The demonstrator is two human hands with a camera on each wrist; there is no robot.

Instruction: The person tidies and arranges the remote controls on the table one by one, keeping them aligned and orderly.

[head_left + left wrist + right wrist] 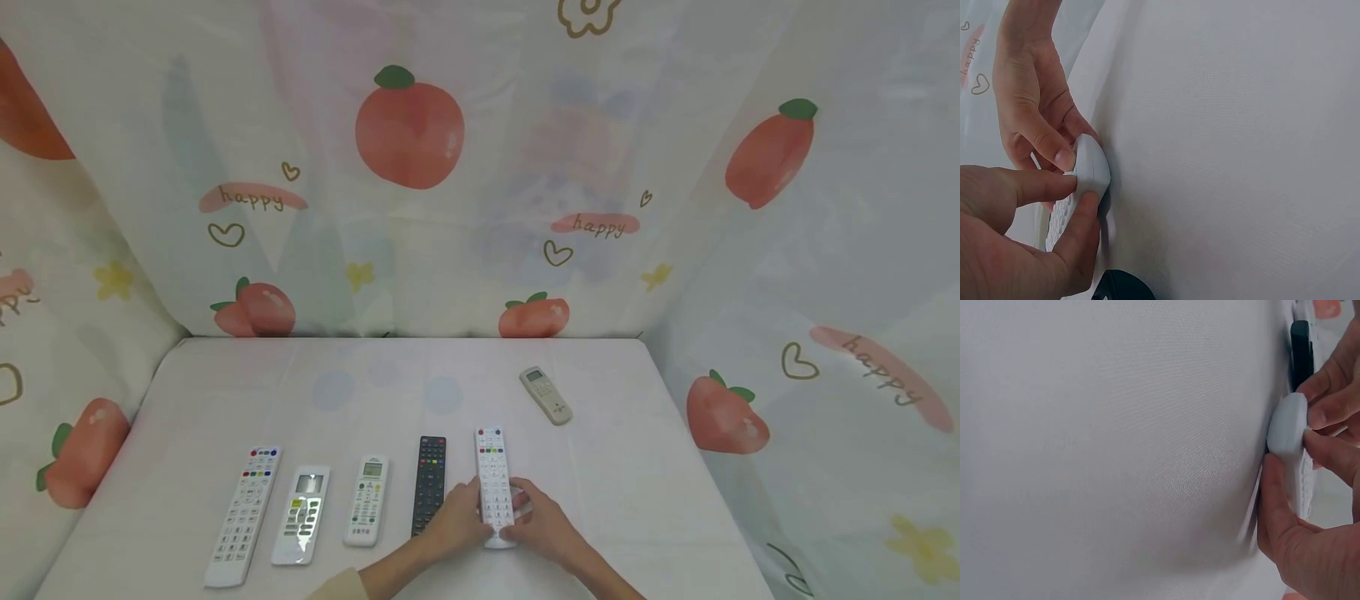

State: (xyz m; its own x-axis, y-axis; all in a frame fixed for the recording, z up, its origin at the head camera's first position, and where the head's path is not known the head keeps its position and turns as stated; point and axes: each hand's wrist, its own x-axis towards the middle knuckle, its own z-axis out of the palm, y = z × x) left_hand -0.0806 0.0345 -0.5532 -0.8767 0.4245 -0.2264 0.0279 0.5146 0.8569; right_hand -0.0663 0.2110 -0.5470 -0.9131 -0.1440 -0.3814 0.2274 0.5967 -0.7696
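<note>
A long white remote (492,475) with coloured buttons lies lengthwise on the white tablecloth (637,467). Both hands are at its near end. My left hand (471,510) pinches its left side and my right hand (525,513) pinches its right side. In the left wrist view, the left thumb and a finger clamp the remote's rounded end (1090,170), with a right fingertip (1060,156) on it from above. The right wrist view shows the same end (1286,425) held between the right thumb (1271,500) and fingers, close to the cloth.
A black remote (430,483) lies just left of the held one. Further left lie a small white remote (367,502), a white remote with a display (303,514) and a long white remote (243,515). A beige remote (547,395) lies behind. Peach-print curtains (408,133) enclose the table.
</note>
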